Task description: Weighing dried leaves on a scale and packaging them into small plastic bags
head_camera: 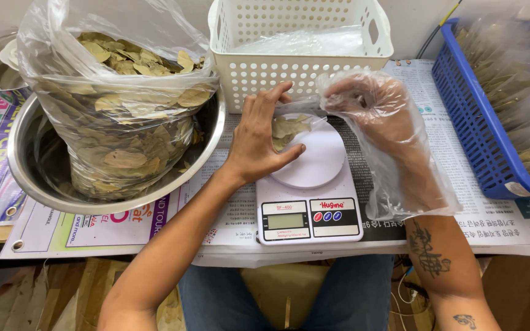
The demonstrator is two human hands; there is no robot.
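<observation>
The biggest thing before me is the steel bowl (23,165) at my left, holding a big clear bag of dried leaves (124,122) that stands open at the top. Behind the scale sits a white perforated basket (302,67) with clear film lying inside it, and off to my right a blue basket (486,141) is filled with what look like packed pouches, blurred by their plastic. Newspaper sheets (510,227) cover the table under everything.

In front of me is the white kitchen scale (309,211), its round platform partly bare. On the far edge of that platform lies the small clear pouch of leaves (288,130), its long axis running left to right between my two hands.

My left hand (259,138) is bare and cupped over the pouch's left end, fingers curled around it and thumb resting on the platform. My right hand (372,113), inside a loose plastic glove, pinches the pouch's right end, which looks like its mouth, fingertips pressed together on the film. Both hands touch the pouch; the left covers more of it, the right holds only the edge.
</observation>
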